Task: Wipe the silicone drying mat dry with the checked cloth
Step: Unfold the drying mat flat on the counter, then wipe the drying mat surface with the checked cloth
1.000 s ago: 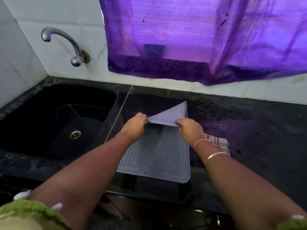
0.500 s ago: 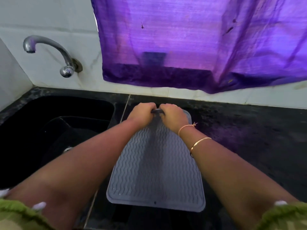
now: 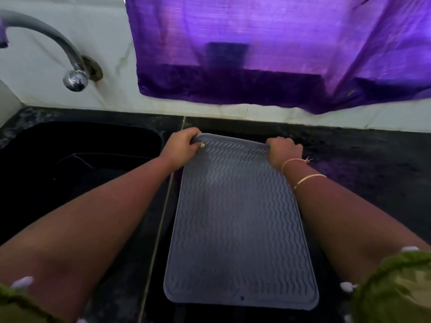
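The silicone drying mat [image 3: 235,220] lies lengthwise on the dark bench [image 3: 363,164], its long sides running from near to far, just right of the black sink [image 3: 77,157]. It is grey-blue, rectangular with rounded corners, and covered in rows of raised wavy ridges inside a smooth flat border; a small dark hole sits in the middle of the near border. Most of it looks flat, while the far edge is lifted slightly off the bench where both hands grip it. The left hand [image 3: 183,144] is closed around the far left corner, fingers curled over the top and the thumb pressed on the ridged face. The right hand [image 3: 284,149] is closed in a fist on the far right corner, with a thread band and a thin gold bangle [image 3: 307,179] on the wrist. Both forearms reach forward along the mat's long sides, and green sleeves [image 3: 396,287] show at the near corners. A curved metal tap [image 3: 58,50] stands out from the white tiled wall above the sink, and a purple curtain [image 3: 279,47] hangs over the wall behind the mat. The checked cloth is not visible.
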{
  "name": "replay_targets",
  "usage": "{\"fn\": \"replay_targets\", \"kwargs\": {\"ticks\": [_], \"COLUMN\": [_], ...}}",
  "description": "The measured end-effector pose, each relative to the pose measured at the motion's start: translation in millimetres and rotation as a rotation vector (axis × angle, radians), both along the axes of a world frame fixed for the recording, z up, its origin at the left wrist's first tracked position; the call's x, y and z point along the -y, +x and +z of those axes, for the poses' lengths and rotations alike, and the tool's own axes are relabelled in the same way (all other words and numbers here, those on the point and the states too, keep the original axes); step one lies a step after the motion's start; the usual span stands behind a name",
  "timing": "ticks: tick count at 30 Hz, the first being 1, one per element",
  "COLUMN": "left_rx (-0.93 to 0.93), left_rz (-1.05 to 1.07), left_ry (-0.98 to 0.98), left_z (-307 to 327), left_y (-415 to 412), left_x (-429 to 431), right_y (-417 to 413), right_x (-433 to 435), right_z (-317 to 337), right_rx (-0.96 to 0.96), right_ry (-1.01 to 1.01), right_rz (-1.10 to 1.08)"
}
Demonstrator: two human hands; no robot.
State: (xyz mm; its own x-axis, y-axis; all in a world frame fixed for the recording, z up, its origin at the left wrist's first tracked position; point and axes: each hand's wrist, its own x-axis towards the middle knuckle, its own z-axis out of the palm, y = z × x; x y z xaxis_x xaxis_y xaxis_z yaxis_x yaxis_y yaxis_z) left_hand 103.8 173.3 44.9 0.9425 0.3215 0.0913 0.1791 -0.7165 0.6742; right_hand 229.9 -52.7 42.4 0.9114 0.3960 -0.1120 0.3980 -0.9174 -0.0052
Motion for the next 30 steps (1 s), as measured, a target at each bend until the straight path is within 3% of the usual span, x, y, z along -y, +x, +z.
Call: {"fn": "replay_targets", "kwargs": {"ticks": [9, 15, 21, 25, 30], "left_rx": [-0.099, -0.148, -0.193, -0.22, -0.224], "left_rz": [0.189, 0.018, -0.11, -0.151, -0.11], "left_ry": [0.05, 0.152, 0.185, 0.143, 0.139], "left_z": [-12.1, -17.5, -33.6, -45.7, -49.5], "left_y": [10.0, 6.3, -13.4, -35.7, -55.5], "left_x": [17.4, 67.2, 124.1, 149.9, 169.5], "right_y": [-9.6, -29.4, -56.4, -77.9, -99.4], "right_x": [5.0, 30.7, 92.5, 138.9, 171.9], "right_z": [0.5, -7.2, -18.5, -28.1, -46.2], "right_rx": [0.045, -0.013, 0.007, 0.084, -0.037], "right_ry": [0.248, 0.255, 0.372, 0.213, 0.117], "right_rz": [-0.033, -0.077, -0.351, -0.422, -0.433]}}
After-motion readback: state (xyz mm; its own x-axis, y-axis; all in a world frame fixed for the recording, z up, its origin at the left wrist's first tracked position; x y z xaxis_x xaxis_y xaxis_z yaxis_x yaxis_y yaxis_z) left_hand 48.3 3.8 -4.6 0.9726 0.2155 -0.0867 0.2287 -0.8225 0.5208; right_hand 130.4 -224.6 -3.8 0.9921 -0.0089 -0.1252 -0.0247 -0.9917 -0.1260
